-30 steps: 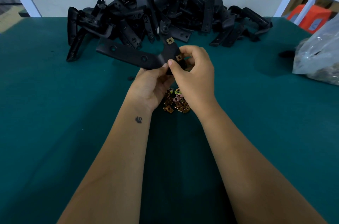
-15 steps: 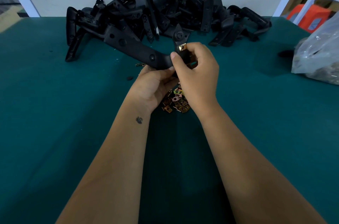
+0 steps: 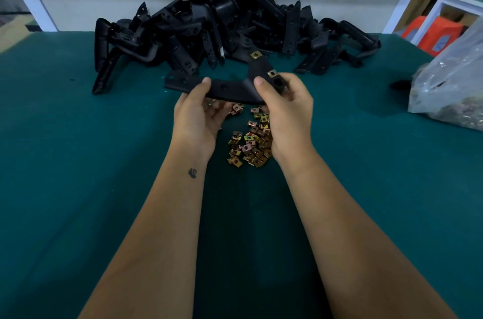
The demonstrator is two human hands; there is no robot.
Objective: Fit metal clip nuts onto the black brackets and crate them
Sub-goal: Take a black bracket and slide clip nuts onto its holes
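Far left to far centre of the green table (image 3: 78,161): large heap of unfitted black brackets (image 3: 222,28), tangled, piled against the back wall. Just near of the heap, held above the table, one bracket (image 3: 230,88), a long arm running left with a forked end to the right. Left hand (image 3: 198,114) grips the bracket's long arm, thumb on top, fingers curled beneath. Two clip nuts already seated on the forked end: far clip nut (image 3: 254,55) on the upper tip, near clip nut (image 3: 271,73) on the lower tip. Right hand (image 3: 285,107) holds the forked end, thumb pressed on top close beside the near clip nut, fingers wrapped under. Between the wrists, on the table: loose pile of brass-coloured clip nuts (image 3: 251,143), many left. Far right: clear plastic bag (image 3: 449,94), contents indistinct. No crate in view. Judgement: this bracket looks fully clipped, or nearly so; crating it is next. Task overall at an early stage, as the heap remains large and the count of finished pieces cannot be seen.
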